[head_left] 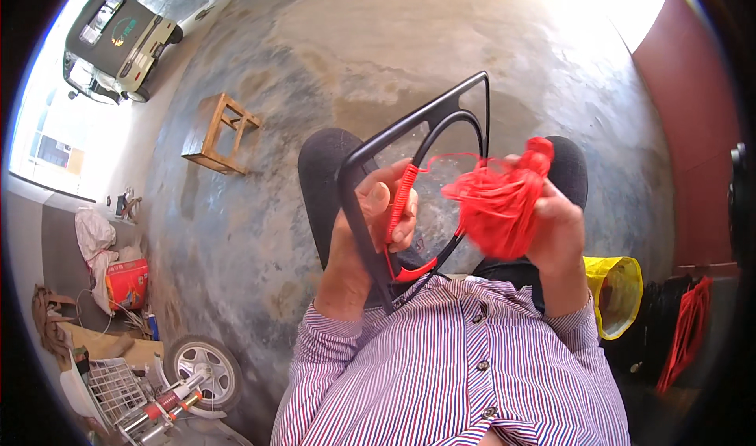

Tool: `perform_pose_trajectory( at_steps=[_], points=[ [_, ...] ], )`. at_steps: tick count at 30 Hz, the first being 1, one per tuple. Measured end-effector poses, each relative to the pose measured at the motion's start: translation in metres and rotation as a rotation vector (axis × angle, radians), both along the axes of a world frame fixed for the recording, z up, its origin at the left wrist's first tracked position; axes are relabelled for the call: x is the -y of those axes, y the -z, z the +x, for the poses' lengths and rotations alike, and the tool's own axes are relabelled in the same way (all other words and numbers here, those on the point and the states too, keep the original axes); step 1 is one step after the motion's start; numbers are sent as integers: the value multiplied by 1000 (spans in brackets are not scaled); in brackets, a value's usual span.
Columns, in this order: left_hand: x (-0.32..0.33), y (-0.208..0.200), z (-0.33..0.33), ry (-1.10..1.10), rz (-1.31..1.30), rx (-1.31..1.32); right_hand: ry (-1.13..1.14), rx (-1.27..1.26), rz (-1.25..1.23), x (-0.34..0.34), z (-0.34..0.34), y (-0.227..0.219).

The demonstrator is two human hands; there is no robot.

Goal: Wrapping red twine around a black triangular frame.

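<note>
At the centre: a glossy black, roughly triangular frame (398, 135) with a loose bundle of bright red cord (504, 209)

The left hand (378, 198), at the nine o'clock side of the frame, has its fingers curled round the curved inner bar, where a tight red coil (402, 199) wraps it. The bundle lies at three o'clock from that coil, gathered in the bent fingers of the right hand (561, 224); some of those fingers are hidden behind the strands, and the cord is slightly blurred. One thin strand arcs from the bundle across to the coil.

Below the hands, toward six o'clock, is a striped, buttoned shirt (441, 367); dark trousers (327, 158) cover the knees on either side. Grey, stained concrete floor (346, 44) spreads toward twelve.

At ten o'clock a brown wooden stool (206, 150) lies tipped over, with a dark green and cream vehicle (130, 40) farther out. A red printed bag (126, 284) sits between eight and nine, and a spoked, black-tyred wheel (206, 371) is between seven and eight. Toward four are a translucent yellow bag (602, 276) and, beyond it, a hanging red hank (685, 336).
</note>
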State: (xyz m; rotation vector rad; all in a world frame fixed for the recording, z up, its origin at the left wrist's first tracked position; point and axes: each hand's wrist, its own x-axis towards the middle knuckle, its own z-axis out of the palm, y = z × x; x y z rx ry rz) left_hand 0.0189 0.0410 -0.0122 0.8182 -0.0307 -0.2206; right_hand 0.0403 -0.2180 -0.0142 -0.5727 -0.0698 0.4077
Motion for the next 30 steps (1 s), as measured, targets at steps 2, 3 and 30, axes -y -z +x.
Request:
perform_pose_trajectory(
  at_steps=[2, 3, 30],
  points=[
    [9, -3, -1, 31, -23, -40, -201, 81, -85, -2, -4, -6],
    [10, -6, -2, 84, -41, -25, -252, 202, -147, -4, -3, -10],
    [45, 2, -14, 292, -636, -72, -420, -96, 381, -57, 16, 5]
  ],
)
